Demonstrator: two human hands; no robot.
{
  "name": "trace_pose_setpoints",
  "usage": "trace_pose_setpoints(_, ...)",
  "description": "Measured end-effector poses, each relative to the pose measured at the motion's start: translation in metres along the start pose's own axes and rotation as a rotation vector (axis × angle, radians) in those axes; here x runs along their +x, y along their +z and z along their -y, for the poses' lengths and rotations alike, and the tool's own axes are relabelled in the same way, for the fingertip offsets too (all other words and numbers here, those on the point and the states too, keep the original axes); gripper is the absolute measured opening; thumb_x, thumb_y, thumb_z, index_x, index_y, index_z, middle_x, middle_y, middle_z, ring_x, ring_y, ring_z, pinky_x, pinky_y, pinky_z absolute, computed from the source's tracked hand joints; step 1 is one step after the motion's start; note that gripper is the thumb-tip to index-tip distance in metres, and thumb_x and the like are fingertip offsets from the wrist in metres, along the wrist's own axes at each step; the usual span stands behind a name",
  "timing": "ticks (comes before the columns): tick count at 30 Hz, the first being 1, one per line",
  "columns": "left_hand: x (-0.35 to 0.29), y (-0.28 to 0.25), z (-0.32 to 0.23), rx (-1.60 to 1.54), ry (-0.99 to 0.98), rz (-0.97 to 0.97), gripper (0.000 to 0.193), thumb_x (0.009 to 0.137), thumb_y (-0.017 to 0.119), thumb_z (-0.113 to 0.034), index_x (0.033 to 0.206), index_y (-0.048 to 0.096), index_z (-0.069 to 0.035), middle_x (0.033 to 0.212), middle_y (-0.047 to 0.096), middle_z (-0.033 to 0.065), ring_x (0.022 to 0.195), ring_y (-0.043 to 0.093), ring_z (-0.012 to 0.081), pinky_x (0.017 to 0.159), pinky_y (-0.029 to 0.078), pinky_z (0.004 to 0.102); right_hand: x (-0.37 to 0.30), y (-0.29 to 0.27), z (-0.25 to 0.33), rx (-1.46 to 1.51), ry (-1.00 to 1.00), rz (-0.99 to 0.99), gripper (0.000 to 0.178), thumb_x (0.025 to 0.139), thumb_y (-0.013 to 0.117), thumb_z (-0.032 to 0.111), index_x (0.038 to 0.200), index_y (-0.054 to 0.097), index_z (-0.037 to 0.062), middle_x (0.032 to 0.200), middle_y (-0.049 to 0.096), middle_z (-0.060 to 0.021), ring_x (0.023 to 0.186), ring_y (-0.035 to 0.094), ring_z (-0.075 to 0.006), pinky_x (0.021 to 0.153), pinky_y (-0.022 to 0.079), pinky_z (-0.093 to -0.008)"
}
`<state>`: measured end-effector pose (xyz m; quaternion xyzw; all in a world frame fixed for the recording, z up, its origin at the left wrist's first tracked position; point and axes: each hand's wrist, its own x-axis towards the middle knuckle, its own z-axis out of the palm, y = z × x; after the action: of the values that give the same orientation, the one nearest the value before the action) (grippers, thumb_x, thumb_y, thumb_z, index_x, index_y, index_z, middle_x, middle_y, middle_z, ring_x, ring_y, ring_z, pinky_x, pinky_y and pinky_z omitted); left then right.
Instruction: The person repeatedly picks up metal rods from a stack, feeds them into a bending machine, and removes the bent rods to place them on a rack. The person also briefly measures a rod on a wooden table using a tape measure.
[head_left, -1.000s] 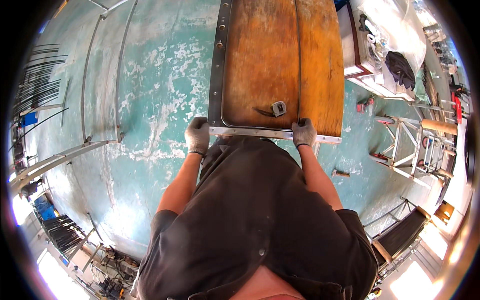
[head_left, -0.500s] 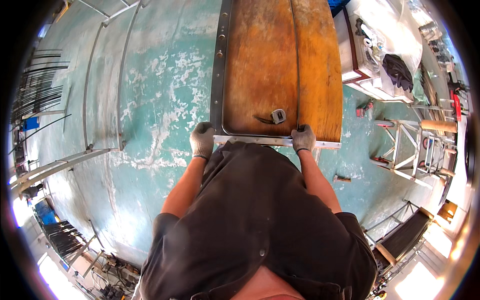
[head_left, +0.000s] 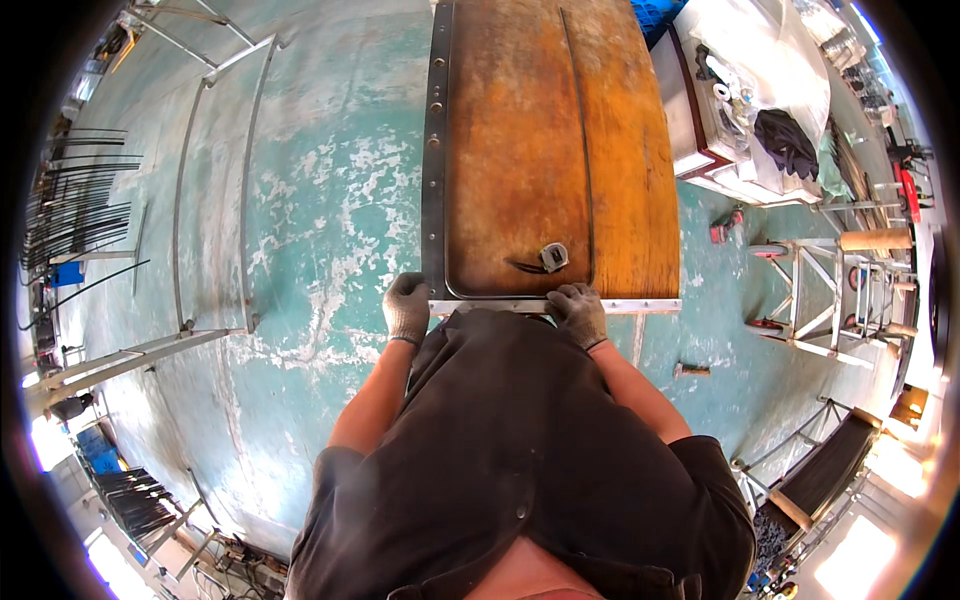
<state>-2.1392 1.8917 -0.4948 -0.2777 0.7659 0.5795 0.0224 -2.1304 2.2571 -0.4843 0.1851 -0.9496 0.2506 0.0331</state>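
Observation:
A thin black rod (head_left: 588,190), bent into a long frame with rounded near corners, lies on the worn wooden tabletop (head_left: 630,200). Its left side runs along a dark metal strip (head_left: 433,210) with holes. My left hand (head_left: 406,308), in a grey knitted glove, is closed at the table's near left corner, against the metal edge. My right hand (head_left: 577,312), gloved likewise, has its fingers curled over the rod's near side, close to the right bend. A tape measure (head_left: 553,257) with a dark strap rests inside the frame, just beyond my right hand.
A pale metal bar (head_left: 650,306) edges the table's near side. White boxes (head_left: 700,110) under plastic stand at the right, beside a wheeled metal rack (head_left: 830,290). A hammer (head_left: 692,370) and a red power tool (head_left: 727,225) lie on the floor. Metal stands (head_left: 130,350) hold black rods at left.
My right hand has moved left, from the rod's right bend onto its near side. My left hand stays at the corner. The table sits slightly lower in view.

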Motion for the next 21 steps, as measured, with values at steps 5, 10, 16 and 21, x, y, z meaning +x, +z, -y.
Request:
trace_pose_setpoints(5,-0.006,0.013,0.002,0.103,0.032,0.049,0.017,0.089,0.068,-0.008,0.102,0.077,-0.001,0.093,0.078,0.0100,0.088,0.073,0.0164,0.083,0.057,0.0333,0.006,0.001,0.009,-0.056,-0.096,0.071,0.025,0.080,0.075,0.029,0.099,0.072,0.0133,0.096,0.067,-0.0061,0.096,0.063,-0.0315,0.084,0.050,-0.0479)
trace_pose_setpoints(10,-0.004,0.025,0.000,0.140,0.094,0.095,0.016,0.088,0.067,-0.004,0.100,0.076,-0.002,0.092,0.077,0.0063,0.087,0.070,0.0134,0.082,0.056,0.0303,0.011,0.018,0.007,-0.151,-0.142,0.188,0.037,0.082,0.072,0.036,0.113,0.071,0.0144,0.099,0.065,-0.0053,0.095,0.063,-0.0307,0.082,0.050,-0.0474)
trace_pose_setpoints(16,-0.017,0.031,-0.028,0.173,0.083,0.148,0.018,0.090,0.067,-0.007,0.104,0.077,-0.003,0.095,0.078,0.0068,0.090,0.072,0.0125,0.085,0.057,0.0302,0.007,0.038,0.002,-0.161,-0.192,0.125,0.026,0.083,0.070,0.027,0.105,0.068,0.0138,0.095,0.062,-0.0051,0.094,0.062,-0.0296,0.079,0.050,-0.0460)
trace_pose_setpoints(21,-0.015,0.030,-0.015,0.160,0.133,0.138,0.019,0.090,0.066,-0.007,0.105,0.077,-0.003,0.094,0.078,0.0069,0.090,0.071,0.0125,0.084,0.057,0.0308,0.019,0.033,0.019,-0.101,-0.214,0.090,0.018,0.084,0.068,0.021,0.100,0.068,0.0131,0.094,0.064,-0.0053,0.095,0.064,-0.0294,0.076,0.050,-0.0469)
